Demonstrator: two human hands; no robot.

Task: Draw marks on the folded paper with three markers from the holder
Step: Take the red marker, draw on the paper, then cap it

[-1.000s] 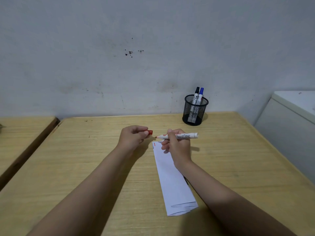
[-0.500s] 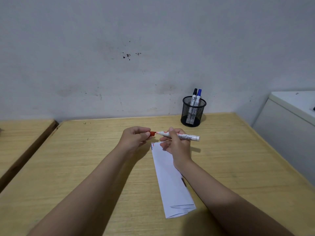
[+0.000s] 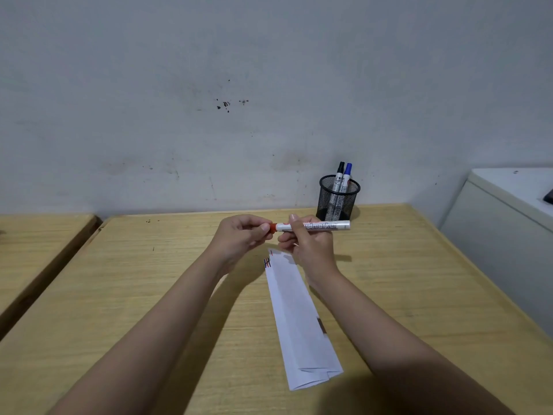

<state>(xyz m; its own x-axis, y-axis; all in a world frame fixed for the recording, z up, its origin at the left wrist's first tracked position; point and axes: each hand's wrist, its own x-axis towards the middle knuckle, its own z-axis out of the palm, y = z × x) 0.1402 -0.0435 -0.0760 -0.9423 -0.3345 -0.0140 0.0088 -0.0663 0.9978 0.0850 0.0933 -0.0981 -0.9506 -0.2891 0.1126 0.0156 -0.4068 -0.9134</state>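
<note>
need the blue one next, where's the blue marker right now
In the head view the blue marker stands in the black mesh holder at the table's far right, beside the black marker, against the wall.

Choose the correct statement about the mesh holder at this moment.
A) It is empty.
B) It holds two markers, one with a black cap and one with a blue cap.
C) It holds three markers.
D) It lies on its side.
B: the mesh holder stands upright near the wall with only a black-capped marker and a blue-capped marker in it, while the red marker is in the hands.
</note>
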